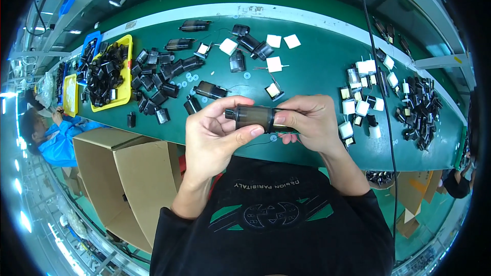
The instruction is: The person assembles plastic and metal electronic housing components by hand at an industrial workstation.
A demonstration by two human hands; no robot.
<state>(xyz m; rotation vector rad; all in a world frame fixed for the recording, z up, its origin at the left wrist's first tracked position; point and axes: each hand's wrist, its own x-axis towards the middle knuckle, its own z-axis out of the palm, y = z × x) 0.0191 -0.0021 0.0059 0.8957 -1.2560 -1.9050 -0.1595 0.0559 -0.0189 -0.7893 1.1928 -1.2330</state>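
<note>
Between my two hands, level over the table's near edge, lies a dark translucent plastic cylinder (254, 117) with a narrow spout at its left end. My left hand (217, 130) grips the spout end between thumb and fingers. My right hand (306, 121) closes round the other end, its thumb along the top; what sits inside that end is hidden by the fingers. Just beyond my hands, a similar dark cylinder (210, 90) with a thin wire lies on the table, and a small white-and-metal block (274, 91) with wires rests nearby.
The green table (307, 79) carries loose black housings (158, 79) at left, white blocks (362, 107) at right and a black heap (422, 112) beyond. A yellow bin (125, 79) holds black parts. A cable (381, 71) hangs at right. An open cardboard box (146, 189) and a person in blue (64, 140) are at left.
</note>
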